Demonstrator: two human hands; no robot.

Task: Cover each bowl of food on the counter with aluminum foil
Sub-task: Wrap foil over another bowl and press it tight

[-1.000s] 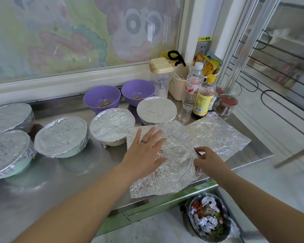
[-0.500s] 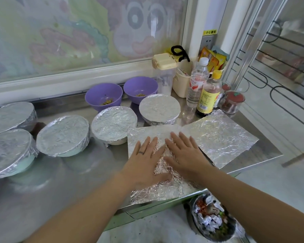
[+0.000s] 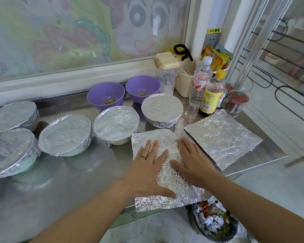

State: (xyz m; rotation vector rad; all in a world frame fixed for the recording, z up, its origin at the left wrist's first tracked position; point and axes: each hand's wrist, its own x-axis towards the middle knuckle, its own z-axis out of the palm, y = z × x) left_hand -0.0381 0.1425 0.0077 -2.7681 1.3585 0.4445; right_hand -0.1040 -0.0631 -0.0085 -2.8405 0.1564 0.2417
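Foil sheet (image 3: 167,186) lay at the front edge of the counter (image 3: 95,172), the left hand (image 3: 147,165) and right hand (image 3: 193,162) pressed flat on it with fingers straight, gripping nothing. The uncovered purple bowls (image 3: 105,95) sat beyond, nearer the left hand.

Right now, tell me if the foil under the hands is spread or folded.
Spread: the foil sheet lies open on the counter, left hand and right hand flat on it.

Uncovered bowls (image 3: 102,92) behind covered bowls (image 3: 116,126); foil sheets (image 3: 224,137) to their right.
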